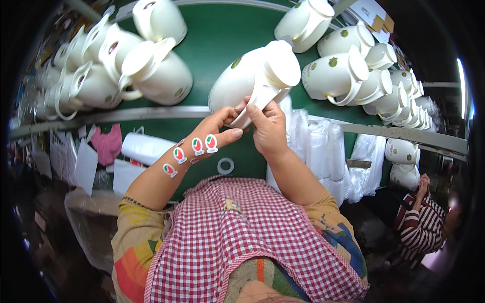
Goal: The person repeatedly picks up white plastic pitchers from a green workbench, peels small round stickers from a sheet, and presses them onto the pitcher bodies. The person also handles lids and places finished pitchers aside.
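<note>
Straight ahead, a white jug (235,83) with a green printed motif leans on the green table, its lid end tilted to the right and toward me. Both hands are at its handle. My left hand (222,122) is closed, its fingertips pinching the handle's lower end. My right hand (268,129) has its fingers wrapped round the handle, thumb on top. Several red, green and white oval stickers (197,145) are stuck along my left hand and forearm. Whether a sticker sits between my fingertips is hidden.
Many similar white jugs (161,76) stand at the left, and more jugs (333,76) at the right. Clear plastic bags (318,151) hang from the table edge. A tape roll (225,165), a pink cloth (107,144) and a person in striped sleeves (422,227) are nearby.
</note>
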Action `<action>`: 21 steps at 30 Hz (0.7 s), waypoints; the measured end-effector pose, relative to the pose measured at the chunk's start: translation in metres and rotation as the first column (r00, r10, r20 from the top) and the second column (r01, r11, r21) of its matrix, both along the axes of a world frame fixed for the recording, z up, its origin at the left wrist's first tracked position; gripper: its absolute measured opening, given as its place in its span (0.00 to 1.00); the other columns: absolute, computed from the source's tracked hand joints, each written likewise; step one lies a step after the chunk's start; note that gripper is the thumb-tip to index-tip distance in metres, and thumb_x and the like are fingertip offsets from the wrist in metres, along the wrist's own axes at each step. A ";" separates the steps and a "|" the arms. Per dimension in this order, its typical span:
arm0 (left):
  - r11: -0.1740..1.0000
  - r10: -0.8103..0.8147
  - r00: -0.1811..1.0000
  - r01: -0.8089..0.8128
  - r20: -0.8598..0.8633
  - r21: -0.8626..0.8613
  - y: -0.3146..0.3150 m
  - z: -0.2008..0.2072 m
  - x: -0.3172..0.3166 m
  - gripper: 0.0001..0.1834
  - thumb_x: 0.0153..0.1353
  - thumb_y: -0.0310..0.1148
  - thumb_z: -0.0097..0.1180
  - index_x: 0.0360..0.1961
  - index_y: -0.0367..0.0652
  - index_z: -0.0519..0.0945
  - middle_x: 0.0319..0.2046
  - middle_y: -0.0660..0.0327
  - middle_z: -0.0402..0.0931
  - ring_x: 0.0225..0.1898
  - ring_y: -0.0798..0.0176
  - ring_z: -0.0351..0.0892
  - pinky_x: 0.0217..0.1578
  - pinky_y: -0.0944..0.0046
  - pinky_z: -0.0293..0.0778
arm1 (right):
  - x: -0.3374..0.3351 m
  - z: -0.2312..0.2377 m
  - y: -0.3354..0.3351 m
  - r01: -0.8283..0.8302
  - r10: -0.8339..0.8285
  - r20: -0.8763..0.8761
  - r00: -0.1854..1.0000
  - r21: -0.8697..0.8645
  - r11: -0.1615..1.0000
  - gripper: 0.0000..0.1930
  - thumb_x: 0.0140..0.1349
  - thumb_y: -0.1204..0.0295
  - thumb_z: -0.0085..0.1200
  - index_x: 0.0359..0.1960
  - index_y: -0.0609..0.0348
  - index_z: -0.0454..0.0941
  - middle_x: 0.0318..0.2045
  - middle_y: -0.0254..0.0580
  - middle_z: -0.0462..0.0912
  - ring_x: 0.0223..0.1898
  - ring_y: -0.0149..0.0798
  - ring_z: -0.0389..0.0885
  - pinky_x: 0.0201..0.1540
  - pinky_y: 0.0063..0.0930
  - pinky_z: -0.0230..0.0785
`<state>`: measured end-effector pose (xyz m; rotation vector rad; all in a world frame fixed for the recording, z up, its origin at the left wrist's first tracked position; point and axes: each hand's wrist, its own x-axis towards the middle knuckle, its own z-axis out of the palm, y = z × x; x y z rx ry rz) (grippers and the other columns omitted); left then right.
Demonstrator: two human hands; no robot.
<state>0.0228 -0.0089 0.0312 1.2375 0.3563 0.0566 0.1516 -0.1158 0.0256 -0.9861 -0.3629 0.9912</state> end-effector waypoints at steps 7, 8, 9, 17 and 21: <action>0.995 0.075 0.995 -0.079 -0.070 -0.054 -0.032 -0.038 -0.043 0.17 0.64 0.40 0.50 0.43 0.34 0.73 0.34 0.61 0.74 0.35 0.71 0.71 0.39 0.70 0.69 | -0.017 0.016 -0.022 -0.281 0.384 0.209 0.899 -0.396 0.874 0.12 0.63 0.65 0.53 0.34 0.64 0.77 0.26 0.38 0.81 0.26 0.28 0.79 0.28 0.21 0.71; 0.994 0.092 0.995 -0.094 -0.033 -0.064 -0.035 -0.042 -0.046 0.17 0.64 0.41 0.50 0.42 0.35 0.74 0.32 0.62 0.74 0.34 0.71 0.71 0.38 0.70 0.69 | -0.010 0.024 -0.029 -0.335 0.463 0.229 0.856 -0.435 0.836 0.12 0.63 0.65 0.53 0.32 0.64 0.77 0.23 0.37 0.80 0.24 0.28 0.78 0.26 0.21 0.71; 0.991 0.110 0.994 -0.110 0.005 -0.072 -0.036 -0.048 -0.048 0.17 0.64 0.41 0.50 0.41 0.35 0.74 0.30 0.63 0.73 0.33 0.71 0.70 0.38 0.70 0.69 | -0.003 0.038 -0.038 -0.365 0.489 0.212 0.846 -0.437 0.822 0.12 0.62 0.66 0.54 0.28 0.63 0.78 0.22 0.37 0.80 0.22 0.28 0.78 0.26 0.21 0.71; 0.997 0.044 0.999 -0.042 0.023 -0.070 -0.040 -0.045 -0.054 0.17 0.62 0.43 0.52 0.34 0.37 0.74 0.23 0.65 0.68 0.24 0.73 0.65 0.23 0.73 0.62 | 0.044 0.049 -0.035 0.115 0.339 0.940 -0.048 -0.332 0.936 0.37 0.51 0.53 0.60 0.61 0.56 0.64 0.62 0.55 0.62 0.61 0.54 0.62 0.62 0.41 0.54; 0.997 0.045 0.998 -0.043 0.036 -0.060 -0.032 -0.041 -0.054 0.16 0.61 0.42 0.53 0.31 0.37 0.75 0.22 0.66 0.68 0.23 0.74 0.63 0.22 0.74 0.59 | 0.048 0.034 -0.028 0.053 0.443 0.895 -0.056 -0.440 0.896 0.38 0.51 0.52 0.58 0.63 0.51 0.62 0.61 0.53 0.62 0.58 0.54 0.65 0.60 0.41 0.58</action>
